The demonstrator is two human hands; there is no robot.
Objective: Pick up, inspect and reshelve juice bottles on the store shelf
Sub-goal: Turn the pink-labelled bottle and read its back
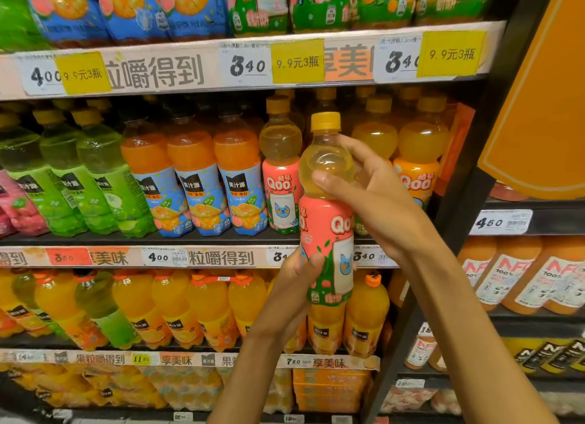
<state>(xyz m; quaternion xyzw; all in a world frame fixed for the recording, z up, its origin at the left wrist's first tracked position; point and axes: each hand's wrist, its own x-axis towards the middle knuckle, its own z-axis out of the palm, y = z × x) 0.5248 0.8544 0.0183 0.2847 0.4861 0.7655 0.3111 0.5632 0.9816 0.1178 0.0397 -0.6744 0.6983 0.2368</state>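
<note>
Bottle (326,208) w/ pink label, yellow cap

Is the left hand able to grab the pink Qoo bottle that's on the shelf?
Probably not right now: the left hand is gripping the bottom of the held bottle. The shelf bottle stands just behind, uncovered, so a freed hand should reach it.

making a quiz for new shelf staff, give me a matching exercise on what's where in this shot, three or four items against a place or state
Things:
1. pink Qoo bottle
2. left hand
3. right hand
4. green-label bottles

Places or states:
A. standing at the left of the middle shelf
B. grips the bottle's lower part
C. held upright in front of the shelf
D. holds the bottle's upper part

Pairs: 1-C, 2-B, 3-D, 4-A
</note>
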